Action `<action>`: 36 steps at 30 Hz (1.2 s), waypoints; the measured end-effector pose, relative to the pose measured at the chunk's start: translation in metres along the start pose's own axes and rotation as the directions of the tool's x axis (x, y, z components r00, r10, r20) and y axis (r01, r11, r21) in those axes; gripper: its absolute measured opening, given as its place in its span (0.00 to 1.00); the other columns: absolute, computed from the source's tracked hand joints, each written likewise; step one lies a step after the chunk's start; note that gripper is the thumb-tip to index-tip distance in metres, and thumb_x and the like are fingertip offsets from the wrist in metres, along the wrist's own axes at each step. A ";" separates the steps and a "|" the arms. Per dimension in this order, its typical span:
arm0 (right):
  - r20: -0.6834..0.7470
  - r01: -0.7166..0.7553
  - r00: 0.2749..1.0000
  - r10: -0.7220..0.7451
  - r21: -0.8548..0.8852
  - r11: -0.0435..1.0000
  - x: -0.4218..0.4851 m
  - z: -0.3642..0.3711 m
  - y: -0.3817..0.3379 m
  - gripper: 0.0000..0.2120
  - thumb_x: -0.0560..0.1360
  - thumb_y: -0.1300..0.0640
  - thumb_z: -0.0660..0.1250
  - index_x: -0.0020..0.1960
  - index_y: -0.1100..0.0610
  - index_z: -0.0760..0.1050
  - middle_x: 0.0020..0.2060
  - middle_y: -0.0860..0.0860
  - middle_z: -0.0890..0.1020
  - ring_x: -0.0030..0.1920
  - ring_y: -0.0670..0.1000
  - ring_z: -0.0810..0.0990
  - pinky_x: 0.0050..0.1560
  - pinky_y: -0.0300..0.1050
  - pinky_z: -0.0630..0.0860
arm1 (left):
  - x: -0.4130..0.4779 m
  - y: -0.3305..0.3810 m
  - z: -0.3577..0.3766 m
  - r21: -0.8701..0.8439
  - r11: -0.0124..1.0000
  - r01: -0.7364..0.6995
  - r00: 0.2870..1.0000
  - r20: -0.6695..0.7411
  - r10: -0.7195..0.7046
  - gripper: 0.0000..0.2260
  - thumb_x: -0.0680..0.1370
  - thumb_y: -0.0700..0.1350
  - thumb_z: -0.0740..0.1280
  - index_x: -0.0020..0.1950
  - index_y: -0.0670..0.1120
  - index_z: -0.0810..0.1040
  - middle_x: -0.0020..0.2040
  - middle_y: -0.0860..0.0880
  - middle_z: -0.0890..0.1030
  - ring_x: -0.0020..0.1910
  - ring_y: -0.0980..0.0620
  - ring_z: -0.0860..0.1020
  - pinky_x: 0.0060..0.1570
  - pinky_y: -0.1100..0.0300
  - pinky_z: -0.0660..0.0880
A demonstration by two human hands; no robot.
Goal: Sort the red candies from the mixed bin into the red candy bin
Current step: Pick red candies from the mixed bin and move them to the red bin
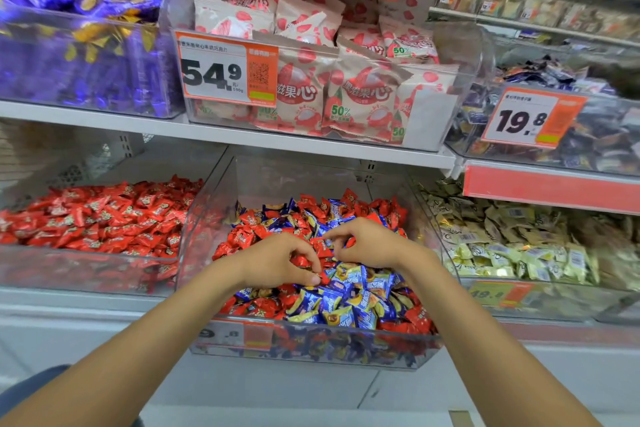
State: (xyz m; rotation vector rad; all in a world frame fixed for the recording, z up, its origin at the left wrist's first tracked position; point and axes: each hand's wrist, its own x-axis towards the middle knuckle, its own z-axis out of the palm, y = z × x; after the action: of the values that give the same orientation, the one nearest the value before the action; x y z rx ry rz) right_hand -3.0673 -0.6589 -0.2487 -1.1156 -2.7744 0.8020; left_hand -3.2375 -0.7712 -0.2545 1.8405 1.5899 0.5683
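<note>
Well, left of the left grip [277,263] sits the red candy bin [86,250], a clear plastic box full of shiny red wrappers. That grip pinches one small red candy [323,277], too small to tell which way it points. Both grips are over the mixed bin [311,347], whose long side runs away from the person. The right grip [370,246] curls its fingers into the pile; I cannot tell if it holds anything. Crinkly blue candies [346,288] lie just below it, pale yellow candies [502,253] to its right.
</note>
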 end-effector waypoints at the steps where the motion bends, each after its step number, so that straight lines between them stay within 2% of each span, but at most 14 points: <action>1: 0.010 -0.009 1.000 0.009 -0.001 1.000 0.000 0.000 0.001 0.18 0.76 0.57 0.67 0.66 0.52 0.74 0.48 0.46 0.79 0.49 0.46 0.78 0.56 0.48 0.75 | -0.001 -0.001 -0.001 0.001 1.000 -0.004 1.000 0.001 0.004 0.05 0.73 0.47 0.72 0.47 0.49 0.83 0.49 0.51 0.82 0.49 0.54 0.77 0.54 0.59 0.71; 6: -0.148 0.010 0.989 -0.006 0.023 1.000 0.005 0.000 -0.006 0.23 0.76 0.48 0.67 0.70 0.50 0.70 0.54 0.51 0.79 0.38 0.40 0.71 0.45 0.41 0.69 | -0.013 -0.010 -0.011 0.023 1.000 0.004 0.994 -0.111 -0.002 0.02 0.74 0.41 0.71 0.44 0.47 0.82 0.41 0.50 0.81 0.39 0.60 0.76 0.42 0.65 0.72; 8: -0.142 0.023 0.989 -0.032 -0.062 0.998 0.008 0.002 -0.012 0.23 0.76 0.47 0.67 0.70 0.49 0.71 0.60 0.50 0.78 0.47 0.45 0.77 0.48 0.41 0.71 | -0.018 -0.015 -0.018 0.001 1.000 0.019 0.979 -0.202 -0.018 0.02 0.75 0.40 0.70 0.44 0.47 0.80 0.38 0.52 0.78 0.35 0.61 0.75 0.40 0.69 0.70; 10: -0.067 0.026 0.997 -0.038 -0.181 0.983 0.011 0.007 -0.017 0.24 0.76 0.47 0.67 0.70 0.49 0.70 0.67 0.50 0.74 0.62 0.52 0.75 0.58 0.47 0.71 | -0.021 -0.018 -0.021 -0.019 0.999 0.030 0.958 -0.286 -0.034 0.02 0.76 0.41 0.68 0.45 0.48 0.77 0.40 0.46 0.78 0.35 0.56 0.73 0.39 0.64 0.69; 15: -0.043 0.021 0.999 -0.028 -0.160 0.987 0.011 0.007 -0.017 0.18 0.77 0.53 0.66 0.66 0.51 0.75 0.59 0.51 0.77 0.54 0.52 0.78 0.49 0.45 0.72 | -0.022 -0.022 -0.019 -0.065 0.996 0.065 0.929 -0.361 -0.084 0.02 0.80 0.43 0.63 0.50 0.47 0.71 0.34 0.48 0.77 0.31 0.55 0.74 0.29 0.67 0.67; 17: -0.102 0.026 0.994 -0.035 -0.092 0.995 0.005 0.002 -0.014 0.12 0.78 0.53 0.64 0.59 0.55 0.79 0.58 0.52 0.78 0.52 0.55 0.79 0.49 0.47 0.74 | -0.018 -0.022 -0.017 -0.074 0.995 0.069 0.933 -0.347 -0.091 0.05 0.81 0.44 0.61 0.54 0.54 0.70 0.35 0.47 0.76 0.32 0.51 0.73 0.30 0.61 0.67; 19: -0.160 0.027 0.987 -0.026 0.002 1.000 -0.003 -0.005 -0.012 0.11 0.79 0.52 0.64 0.48 0.57 0.81 0.47 0.46 0.75 0.46 0.52 0.77 0.47 0.46 0.73 | -0.010 -0.024 -0.014 -0.066 0.995 0.076 0.939 -0.330 -0.093 0.11 0.82 0.43 0.59 0.60 0.57 0.69 0.37 0.51 0.74 0.28 0.52 0.69 0.26 0.62 0.64; 21: -0.202 0.027 0.979 -0.021 0.024 0.999 -0.010 -0.012 -0.009 0.14 0.79 0.49 0.63 0.40 0.55 0.77 0.41 0.44 0.71 0.43 0.45 0.73 0.47 0.43 0.67 | -0.002 -0.024 -0.010 -0.062 0.995 0.073 0.941 -0.325 -0.089 0.08 0.82 0.44 0.58 0.57 0.55 0.72 0.32 0.54 0.70 0.23 0.53 0.62 0.24 0.61 0.60; 23: -0.246 0.050 0.969 -0.032 0.069 0.996 -0.017 -0.016 -0.006 0.19 0.79 0.46 0.61 0.40 0.61 0.75 0.37 0.48 0.72 0.35 0.44 0.70 0.42 0.41 0.66 | 0.007 -0.024 -0.007 -0.067 0.995 0.080 0.939 -0.330 -0.098 0.01 0.80 0.49 0.61 0.49 0.54 0.71 0.31 0.50 0.70 0.25 0.52 0.62 0.29 0.59 0.60; 27: -0.271 0.087 0.963 -0.002 0.302 0.949 -0.033 -0.020 -0.004 0.14 0.77 0.49 0.66 0.44 0.61 0.76 0.29 0.54 0.75 0.26 0.48 0.69 0.29 0.39 0.67 | 0.028 -0.021 -0.002 0.011 0.994 0.112 0.930 -0.353 -0.101 0.13 0.73 0.54 0.71 0.47 0.51 0.69 0.42 0.53 0.73 0.34 0.54 0.70 0.35 0.56 0.67; 30: -0.226 0.093 0.974 -0.018 0.325 0.941 -0.040 -0.023 -0.001 0.05 0.77 0.55 0.67 0.47 0.57 0.79 0.37 0.46 0.80 0.34 0.40 0.76 0.40 0.36 0.72 | 0.040 -0.021 0.000 0.220 0.951 0.216 0.949 -0.277 -0.151 0.15 0.74 0.56 0.70 0.57 0.53 0.73 0.53 0.48 0.73 0.47 0.47 0.75 0.47 0.54 0.72; 32: -0.212 0.089 0.977 -0.030 0.276 0.957 -0.044 -0.023 -0.001 0.08 0.77 0.52 0.67 0.45 0.54 0.82 0.41 0.43 0.82 0.40 0.39 0.79 0.46 0.38 0.73 | 0.042 -0.021 0.000 0.303 0.921 0.243 0.955 -0.238 -0.174 0.13 0.76 0.52 0.68 0.59 0.51 0.75 0.56 0.47 0.76 0.50 0.46 0.76 0.48 0.55 0.73; 34: -0.210 0.095 0.977 -0.037 0.272 0.957 -0.048 -0.022 -0.006 0.13 0.75 0.46 0.67 0.39 0.53 0.81 0.36 0.43 0.82 0.38 0.45 0.80 0.44 0.42 0.75 | 0.043 -0.022 0.000 0.251 0.938 0.240 0.948 -0.269 -0.171 0.07 0.77 0.50 0.68 0.51 0.49 0.76 0.50 0.47 0.78 0.40 0.49 0.77 0.37 0.57 0.71; 36: -0.199 0.099 0.979 -0.041 0.290 0.952 -0.051 -0.020 -0.011 0.17 0.72 0.44 0.69 0.36 0.57 0.79 0.28 0.43 0.76 0.29 0.42 0.72 0.38 0.35 0.68 | 0.039 -0.023 -0.001 0.146 0.963 0.227 0.932 -0.320 -0.171 0.06 0.77 0.49 0.68 0.45 0.49 0.73 0.41 0.47 0.78 0.28 0.51 0.71 0.29 0.59 0.66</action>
State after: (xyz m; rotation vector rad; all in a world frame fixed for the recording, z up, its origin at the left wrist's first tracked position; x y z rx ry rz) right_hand -3.0320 -0.6906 -0.2183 -0.9749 -2.4193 1.0065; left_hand -3.2477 -0.7307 -0.2730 1.7512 2.0688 0.6571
